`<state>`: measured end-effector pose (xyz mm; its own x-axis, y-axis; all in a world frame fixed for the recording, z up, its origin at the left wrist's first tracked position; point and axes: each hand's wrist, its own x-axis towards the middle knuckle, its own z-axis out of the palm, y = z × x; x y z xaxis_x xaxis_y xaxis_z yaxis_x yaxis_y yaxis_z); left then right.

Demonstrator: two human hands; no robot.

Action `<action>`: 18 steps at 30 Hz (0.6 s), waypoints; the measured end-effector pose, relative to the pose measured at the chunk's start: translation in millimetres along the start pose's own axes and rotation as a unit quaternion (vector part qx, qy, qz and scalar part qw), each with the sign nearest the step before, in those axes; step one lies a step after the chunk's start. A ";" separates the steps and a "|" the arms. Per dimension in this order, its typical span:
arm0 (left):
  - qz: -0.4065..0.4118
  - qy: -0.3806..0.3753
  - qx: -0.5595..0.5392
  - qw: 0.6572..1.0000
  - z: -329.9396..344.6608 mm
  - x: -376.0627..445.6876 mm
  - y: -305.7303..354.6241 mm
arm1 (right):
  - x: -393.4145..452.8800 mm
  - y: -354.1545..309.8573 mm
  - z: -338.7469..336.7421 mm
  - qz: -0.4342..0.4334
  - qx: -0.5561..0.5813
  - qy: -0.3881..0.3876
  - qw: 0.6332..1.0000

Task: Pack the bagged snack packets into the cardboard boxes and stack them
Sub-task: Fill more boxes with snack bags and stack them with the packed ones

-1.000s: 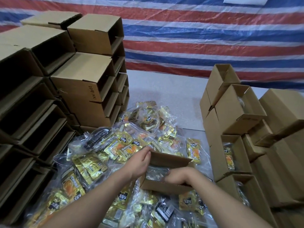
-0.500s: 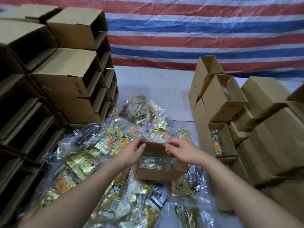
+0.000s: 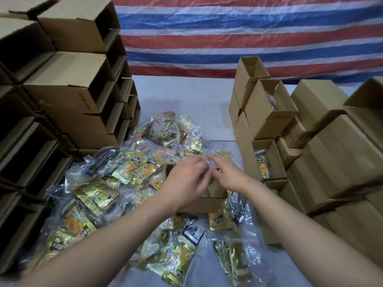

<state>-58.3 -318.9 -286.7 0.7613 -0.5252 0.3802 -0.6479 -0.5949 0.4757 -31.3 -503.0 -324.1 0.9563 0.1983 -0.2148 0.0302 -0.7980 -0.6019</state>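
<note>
Both hands have come together over the cardboard box [image 3: 204, 200] since 0.5 s ago; left hand [image 3: 186, 181] and right hand [image 3: 227, 175] are blurred, so their grip cannot be told. Bagged snack packets [image 3: 116, 179] heap at 9 o'clock of it on the surface [image 3: 186, 96], stacked boxes [image 3: 269, 129] at 2 o'clock.

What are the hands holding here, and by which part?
Cannot be told: both the left hand and right hand are motion-blurred above the small cardboard box.
</note>
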 end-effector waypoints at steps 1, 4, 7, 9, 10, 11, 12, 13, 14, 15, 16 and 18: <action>0.042 -0.020 -0.005 0.999 8.7 -2.4 10.9 | -0.7 1.5 -6.5 0.008 0.010 0.015 1.000; 0.129 -0.145 -0.011 0.981 47.9 -18.8 33.0 | -6.8 6.2 -26.6 0.037 0.052 0.048 0.997; 0.184 -0.307 0.039 0.933 96.9 -39.8 44.9 | -18.4 7.1 -39.6 0.049 0.101 0.052 0.992; 0.224 -0.373 0.083 0.897 125.3 -52.1 50.5 | -26.2 6.5 -42.4 0.045 0.118 0.046 0.991; 0.256 -0.391 0.111 0.877 136.0 -56.7 53.8 | -30.1 6.6 -42.6 0.044 0.128 0.042 0.990; 0.296 -0.406 0.147 0.852 146.4 -60.2 55.6 | -34.2 7.1 -42.3 0.045 0.138 0.039 0.989; 0.339 -0.412 0.185 0.826 154.1 -63.6 57.8 | -37.9 7.8 -41.4 0.047 0.150 0.038 0.987; 0.382 -0.419 0.231 0.790 163.0 -66.5 60.8 | -41.5 8.4 -40.5 0.050 0.159 0.037 0.985; 0.423 -0.419 0.269 0.757 171.1 -68.0 62.3 | -44.2 8.7 -38.8 0.052 0.165 0.037 0.984; 0.467 -0.411 0.293 0.726 178.9 -69.6 64.0 | -47.0 9.1 -37.1 0.054 0.170 0.037 0.983; 0.495 -0.403 0.311 0.704 189.8 -69.9 64.9 | -49.1 9.6 -35.1 0.053 0.174 0.036 0.983; 0.521 -0.430 0.300 0.673 209.9 -69.6 68.6 | -52.3 11.2 -31.6 0.048 0.179 0.030 0.982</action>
<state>-160.7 -450.9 -447.1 -0.2421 -0.8524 -0.4635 -0.9090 0.3663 -0.1988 -71.7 -540.2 -295.2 0.9655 0.0888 -0.2447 -0.1554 -0.5574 -0.8156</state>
